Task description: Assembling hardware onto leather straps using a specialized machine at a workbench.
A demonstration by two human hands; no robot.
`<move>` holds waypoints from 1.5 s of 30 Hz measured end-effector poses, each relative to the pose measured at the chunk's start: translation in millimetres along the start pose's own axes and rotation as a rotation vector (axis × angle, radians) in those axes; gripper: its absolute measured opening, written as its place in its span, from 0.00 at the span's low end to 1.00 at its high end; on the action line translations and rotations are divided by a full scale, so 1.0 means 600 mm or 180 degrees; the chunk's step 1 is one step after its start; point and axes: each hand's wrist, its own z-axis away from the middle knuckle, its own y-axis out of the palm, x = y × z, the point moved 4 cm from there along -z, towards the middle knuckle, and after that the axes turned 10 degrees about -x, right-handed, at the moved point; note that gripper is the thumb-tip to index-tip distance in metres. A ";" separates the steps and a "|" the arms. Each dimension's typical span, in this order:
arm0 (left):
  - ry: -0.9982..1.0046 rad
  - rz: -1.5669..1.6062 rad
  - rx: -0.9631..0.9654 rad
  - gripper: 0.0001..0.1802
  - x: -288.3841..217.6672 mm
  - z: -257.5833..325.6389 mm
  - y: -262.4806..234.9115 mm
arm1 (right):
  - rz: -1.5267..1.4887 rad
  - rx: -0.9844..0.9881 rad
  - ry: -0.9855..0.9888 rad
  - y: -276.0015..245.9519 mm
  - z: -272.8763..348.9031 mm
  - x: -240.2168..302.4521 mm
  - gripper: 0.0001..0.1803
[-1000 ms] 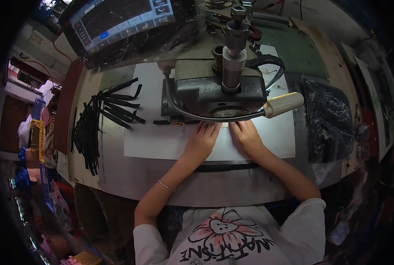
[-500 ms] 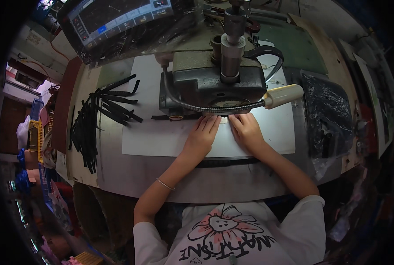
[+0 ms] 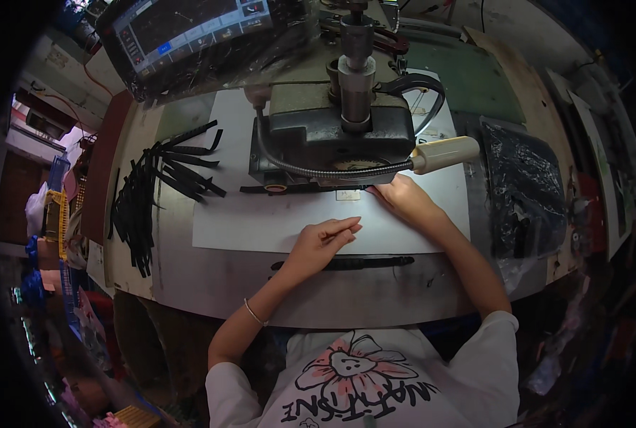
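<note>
Right hand point(image 3: 403, 200) flat, fingers together, pinning a black strap point(image 3: 300, 189) at the foot of the press machine point(image 3: 332, 135), likely to keep it lined up. Left hand point(image 3: 325, 239) loosely curled, empty, resting on white sheet point(image 3: 246, 228) before the machine. Spare straps point(image 3: 154, 192) heaped left of it.

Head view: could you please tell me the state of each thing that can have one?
Left hand: empty, fingers curled, resting on the white sheet.
Right hand: flat at the machine's base.
Strap under the machine: lying flat.
Strap at the table edge: lying loose.
Pile of black straps: loose, untouched.
Screen: lit.
</note>
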 end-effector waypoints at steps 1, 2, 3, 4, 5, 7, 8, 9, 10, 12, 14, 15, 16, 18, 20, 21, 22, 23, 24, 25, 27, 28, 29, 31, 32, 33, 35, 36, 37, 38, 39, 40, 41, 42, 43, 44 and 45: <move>-0.0594 0.0604 0.0185 0.18 0.006 -0.003 0.007 | -0.0008 -0.0003 -0.0007 0.002 0.002 -0.003 0.08; -0.1186 0.1211 0.0371 0.19 0.010 -0.005 0.016 | -0.0037 -0.0150 -0.0060 0.002 0.006 -0.007 0.08; -0.1192 0.1206 0.0365 0.19 0.008 -0.009 0.018 | -0.0071 -0.0295 -0.0107 0.003 0.007 -0.005 0.08; -0.1537 0.1613 0.0436 0.22 0.009 -0.010 0.024 | -0.0080 -0.0296 -0.0106 0.005 0.008 -0.003 0.08; -0.1881 0.2022 0.0507 0.24 0.011 -0.012 0.031 | -0.0286 -0.0507 0.0027 0.000 0.009 0.001 0.07; -0.1932 0.2297 0.0435 0.25 0.013 -0.021 0.036 | -0.0509 -0.0702 0.0155 -0.007 0.009 0.018 0.06; -0.1972 0.2572 0.0371 0.26 0.015 -0.025 0.038 | -0.0547 -0.0766 0.0232 -0.013 0.010 0.030 0.06; -0.2002 0.2600 0.0148 0.25 0.025 -0.028 0.038 | -0.0587 -0.0828 0.0298 -0.016 0.014 0.041 0.05; -0.2027 0.2628 -0.0084 0.24 0.033 -0.029 0.036 | -0.0664 -0.0830 0.0243 -0.009 0.023 0.048 0.06; -0.1996 0.2506 -0.0093 0.21 0.031 -0.022 0.036 | -0.0576 -0.0542 0.0198 -0.004 0.043 0.067 0.08; -0.1998 0.2485 -0.0057 0.19 0.019 0.004 0.030 | -0.0837 -0.0623 0.0221 -0.016 0.035 0.094 0.09; -0.2131 0.2261 0.0028 0.19 0.021 0.022 0.021 | -0.1073 -0.0657 0.0352 -0.020 0.033 0.107 0.08; -0.2257 0.2020 0.0113 0.19 0.022 0.040 0.005 | -0.1147 -0.0632 0.0539 -0.014 0.031 0.113 0.06; -0.2307 0.1732 0.0161 0.19 0.014 0.078 -0.030 | -0.1115 -0.0495 0.0490 0.009 0.018 0.132 0.04; -0.2184 0.1259 0.0092 0.18 0.009 0.110 -0.064 | -0.1009 -0.0396 0.0253 0.053 -0.009 0.150 0.12; -0.2165 0.1240 0.0051 0.18 0.011 0.125 -0.082 | -0.0876 -0.0411 0.0040 0.084 -0.029 0.157 0.18; -0.2110 0.0873 -0.0053 0.18 0.013 0.139 -0.102 | -0.0483 -0.0268 -0.0200 0.113 -0.049 0.163 0.24; -0.2040 0.0476 -0.0073 0.18 0.011 0.141 -0.115 | -0.0169 -0.0284 -0.0387 0.119 -0.072 0.162 0.26; -0.1995 0.0370 -0.0239 0.17 0.013 0.143 -0.131 | 0.0147 -0.0270 -0.0579 0.131 -0.091 0.161 0.27; -0.1948 0.0270 -0.0382 0.16 0.015 0.147 -0.148 | 0.0210 -0.0213 -0.0565 0.147 -0.097 0.153 0.26; -0.1834 -0.0045 -0.0834 0.15 0.030 0.155 -0.198 | 0.0252 0.0623 -0.0282 0.185 -0.113 0.142 0.23; -0.1758 -0.0254 -0.1019 0.15 0.032 0.154 -0.224 | 0.0810 0.0648 -0.0643 0.195 -0.114 0.148 0.17; -0.1702 -0.0376 -0.1227 0.15 0.035 0.154 -0.249 | 0.1295 0.0245 -0.1188 0.196 -0.110 0.157 0.13; -0.1496 -0.0441 -0.1453 0.17 0.049 0.144 -0.295 | 0.1170 -0.0157 -0.1349 0.192 -0.091 0.160 0.11; -0.1382 -0.0397 -0.1530 0.18 0.055 0.141 -0.314 | 0.1043 -0.0317 -0.1290 0.179 -0.085 0.170 0.08; -0.1307 -0.0441 -0.1628 0.19 0.056 0.136 -0.324 | 0.0913 -0.0466 -0.1239 0.164 -0.073 0.185 0.07; -0.1224 -0.1012 -0.1565 0.21 0.047 0.110 -0.325 | 0.0886 -0.0391 -0.1055 0.147 -0.038 0.192 0.07; -0.1198 -0.0998 -0.1511 0.21 0.050 0.098 -0.318 | 0.0805 -0.0430 -0.1066 0.135 -0.024 0.191 0.07; -0.0639 -0.1860 -0.1575 0.19 0.041 0.085 -0.312 | 0.0395 -0.0556 -0.0974 0.117 -0.012 0.182 0.07; -0.0054 -0.2703 -0.1630 0.18 0.029 0.074 -0.302 | 0.0430 -0.0554 -0.0950 0.099 -0.001 0.168 0.07; -0.0070 -0.2835 -0.1684 0.16 0.023 0.067 -0.289 | -0.0008 -0.0549 -0.0511 0.076 0.009 0.144 0.07; -0.0071 -0.2824 -0.1679 0.16 0.019 0.062 -0.280 | -0.0458 -0.0541 -0.0086 0.053 0.018 0.118 0.07; -0.0004 -0.3180 -0.1834 0.15 0.012 0.061 -0.274 | -0.0347 -0.0687 0.0183 0.025 0.024 0.087 0.05; 0.0047 -0.3545 -0.2003 0.14 0.004 0.063 -0.268 | -0.0253 -0.0825 0.0438 -0.001 0.027 0.053 0.03; 0.0033 -0.3542 -0.2006 0.14 -0.008 0.061 -0.259 | -0.0194 -0.1001 0.0791 -0.026 0.029 0.023 0.02; -0.0008 -0.3703 -0.2192 0.13 -0.021 0.059 -0.250 | -0.0142 -0.1215 0.1014 -0.042 0.035 -0.011 0.03; -0.0057 -0.3877 -0.2377 0.13 -0.036 0.059 -0.242 | 0.0044 -0.1191 0.1139 -0.059 0.032 -0.031 0.05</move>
